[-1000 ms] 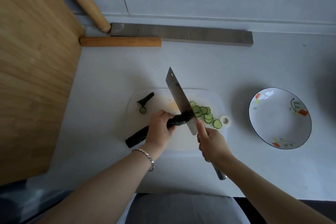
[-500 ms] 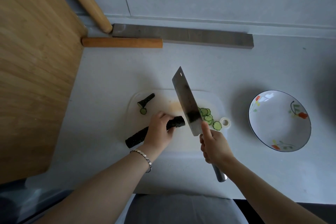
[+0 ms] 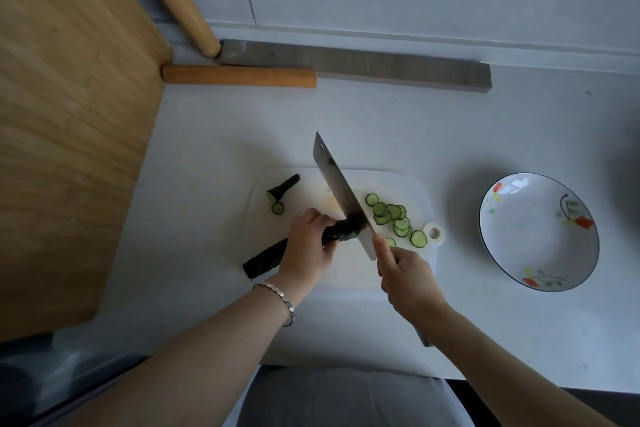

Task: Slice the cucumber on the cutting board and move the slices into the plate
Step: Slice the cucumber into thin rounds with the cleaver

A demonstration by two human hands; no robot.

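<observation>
A dark green cucumber (image 3: 266, 256) lies across the white cutting board (image 3: 412, 187), its left end over the board's edge. My left hand (image 3: 308, 246) grips it near the cut end. My right hand (image 3: 408, 277) holds a cleaver (image 3: 337, 187) by its handle, forefinger along the blade, whose edge is down on the cucumber's cut end. Several thin cucumber slices (image 3: 393, 217) lie on the board to the right of the blade. A cut-off cucumber tip (image 3: 282, 187) and one slice (image 3: 277, 208) lie at the board's far left. A white flowered plate (image 3: 538, 230) stands at the right, with nothing in it.
A large wooden board (image 3: 69, 114) fills the left side. Two wooden rolling pins (image 3: 239, 76) and a grey bar (image 3: 363, 64) lie along the back wall. The grey counter's front edge runs just below my forearms.
The cleaver was lifted clear of the cucumber half a second ago and has come back down onto its cut end. My left hand has stayed on the cucumber.
</observation>
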